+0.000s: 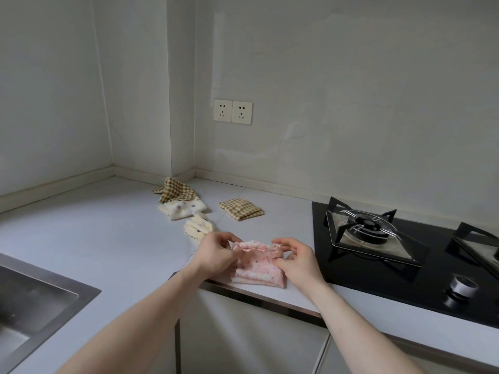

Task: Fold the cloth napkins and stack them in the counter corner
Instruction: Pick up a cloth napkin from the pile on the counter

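At the counter's front edge, beside the gas hob, a left hand and right hand each pinch an upper corner of a pink dotted napkin, mid-fold. Matching the raised edge squarely to the lower one before pressing flat should keep it neat. A folded checked napkin lies behind, short of the corner.
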`<action>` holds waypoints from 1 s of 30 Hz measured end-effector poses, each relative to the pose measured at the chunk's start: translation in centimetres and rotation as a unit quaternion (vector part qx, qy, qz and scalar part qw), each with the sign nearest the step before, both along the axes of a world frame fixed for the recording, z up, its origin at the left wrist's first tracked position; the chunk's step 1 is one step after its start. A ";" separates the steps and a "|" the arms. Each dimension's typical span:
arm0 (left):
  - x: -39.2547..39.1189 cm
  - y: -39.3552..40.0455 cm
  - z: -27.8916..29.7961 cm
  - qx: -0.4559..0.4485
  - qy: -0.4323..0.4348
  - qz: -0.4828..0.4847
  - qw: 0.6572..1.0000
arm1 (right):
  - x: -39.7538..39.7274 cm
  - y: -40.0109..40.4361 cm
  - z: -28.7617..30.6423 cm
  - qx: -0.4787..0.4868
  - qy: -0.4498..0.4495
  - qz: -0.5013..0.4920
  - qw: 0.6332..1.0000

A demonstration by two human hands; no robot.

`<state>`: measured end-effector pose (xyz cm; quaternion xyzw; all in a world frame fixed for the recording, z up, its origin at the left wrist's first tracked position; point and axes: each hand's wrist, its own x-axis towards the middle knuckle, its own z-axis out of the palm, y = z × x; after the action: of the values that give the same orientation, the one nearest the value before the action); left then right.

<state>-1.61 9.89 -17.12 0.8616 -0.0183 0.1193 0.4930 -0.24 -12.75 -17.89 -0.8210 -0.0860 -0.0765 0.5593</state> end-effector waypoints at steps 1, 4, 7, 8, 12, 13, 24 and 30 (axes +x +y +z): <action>-0.1 0.0 0.0 -0.003 -0.004 0.001 1.000 | 0.0 0.1 -0.1 -0.001 -0.012 -0.011 1.000; 0.0 0.2 -0.1 -0.005 0.003 -0.005 1.000 | -0.2 0.6 -0.4 -0.019 -0.036 -0.047 0.998; 0.0 0.4 -0.2 -0.014 -0.002 -0.015 1.000 | -0.4 0.7 -0.4 -0.031 -0.047 -0.065 0.996; -0.1 0.4 -0.2 -0.015 -0.008 -0.014 1.000 | -0.4 0.7 -0.4 -0.031 -0.050 -0.070 0.996; -0.6 0.2 -0.1 -0.007 -0.014 -0.016 1.000 | -0.5 0.6 -0.6 -0.041 -0.059 -0.069 0.995; -0.7 0.1 0.0 -0.003 -0.014 -0.016 1.000 | -0.4 0.6 -0.7 -0.048 -0.060 -0.066 0.995; -0.5 0.2 -0.5 0.070 -0.014 -0.013 0.997 | -0.4 0.9 -0.8 -0.159 -0.055 -0.054 0.984; 0.0 0.2 -1.1 0.132 -0.027 0.010 0.991 | -0.2 1.0 -0.5 -0.183 -0.051 -0.061 0.980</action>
<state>-1.56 10.11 -18.17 0.9157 -0.0384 0.1437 0.3734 -0.44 -11.78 -18.42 -0.9082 -0.0764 -0.1348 0.3889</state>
